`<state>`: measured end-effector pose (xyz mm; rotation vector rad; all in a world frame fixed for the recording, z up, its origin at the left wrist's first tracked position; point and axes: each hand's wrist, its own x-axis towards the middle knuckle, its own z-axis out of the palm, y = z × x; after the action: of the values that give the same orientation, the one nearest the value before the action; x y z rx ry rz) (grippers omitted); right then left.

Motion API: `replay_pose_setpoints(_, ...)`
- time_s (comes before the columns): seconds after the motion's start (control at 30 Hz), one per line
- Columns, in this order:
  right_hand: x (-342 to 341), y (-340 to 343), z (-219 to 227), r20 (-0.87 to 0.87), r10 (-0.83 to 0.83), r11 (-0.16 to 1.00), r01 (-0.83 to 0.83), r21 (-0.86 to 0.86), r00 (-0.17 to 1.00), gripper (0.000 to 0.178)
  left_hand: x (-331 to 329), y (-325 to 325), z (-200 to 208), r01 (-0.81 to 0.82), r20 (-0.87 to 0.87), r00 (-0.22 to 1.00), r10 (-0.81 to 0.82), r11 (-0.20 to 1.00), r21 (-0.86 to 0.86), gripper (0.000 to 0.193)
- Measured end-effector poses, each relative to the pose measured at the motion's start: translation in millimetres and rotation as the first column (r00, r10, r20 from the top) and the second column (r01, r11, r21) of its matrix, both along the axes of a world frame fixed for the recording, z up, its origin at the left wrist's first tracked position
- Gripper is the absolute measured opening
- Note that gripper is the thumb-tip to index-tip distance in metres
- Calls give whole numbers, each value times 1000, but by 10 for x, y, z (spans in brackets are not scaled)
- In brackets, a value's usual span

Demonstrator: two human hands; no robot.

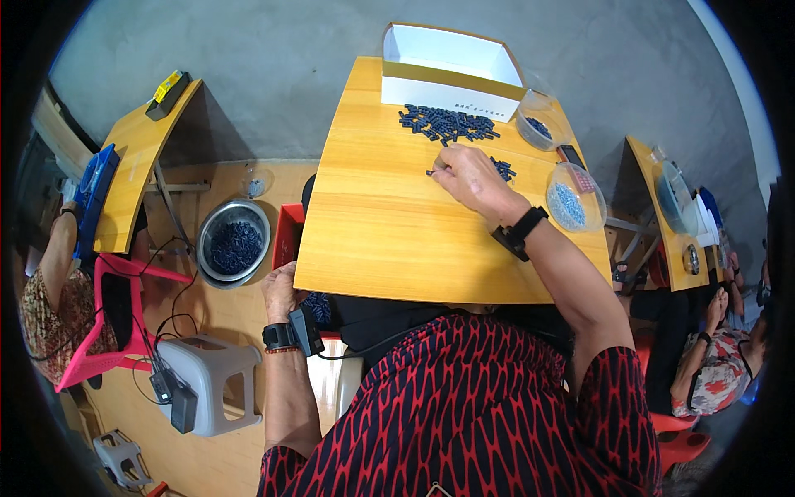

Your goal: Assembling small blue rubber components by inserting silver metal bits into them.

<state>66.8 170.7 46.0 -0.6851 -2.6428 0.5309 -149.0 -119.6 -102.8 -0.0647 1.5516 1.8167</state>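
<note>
My right hand [474, 177] is over the table [389, 232], its thumb and fingers pinched on a small dark cylindrical piece [430, 172]. Just beyond it lies a loose pile of similar dark pieces [447, 124], and a smaller heap [502, 169] shows beside the knuckles. Low at the table's near left corner, my left hand [280, 291] has curled fingers, partly hidden by the tabletop; what they hold cannot be made out. Around that hand is a red box [287, 236], with more dark pieces [318, 306] below the table edge.
A white and gold box [451, 87] stands at the table's back. Clear bowls hold dark pieces [538, 128] and pale blue pieces [568, 205]. On the floor at left are a metal basin [217, 279], a grey stool [203, 373] and cables. People sit at tables on both sides.
</note>
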Motion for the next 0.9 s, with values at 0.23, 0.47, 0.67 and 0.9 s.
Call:
replay_pose_setpoints(0.23,435,-408,266,-211,151,987,-160,-24,966,8,-132,-67,23,-233,-291,929,231,972,27,9)
replay_pose_setpoints(0.47,885,-649,156,-271,90,992,-112,-67,958,9,543,418,1210,-38,-635,723,272,933,357,9)
replay_pose_setpoints(0.67,1070,-910,10,-242,70,957,-134,-258,968,11,1390,853,1354,683,-679,529,-510,730,-16,13)
replay_pose_setpoints(0.9,1278,-902,-36,-210,50,967,-100,-232,976,9,1694,1092,1254,762,-712,305,-633,611,-216,8)
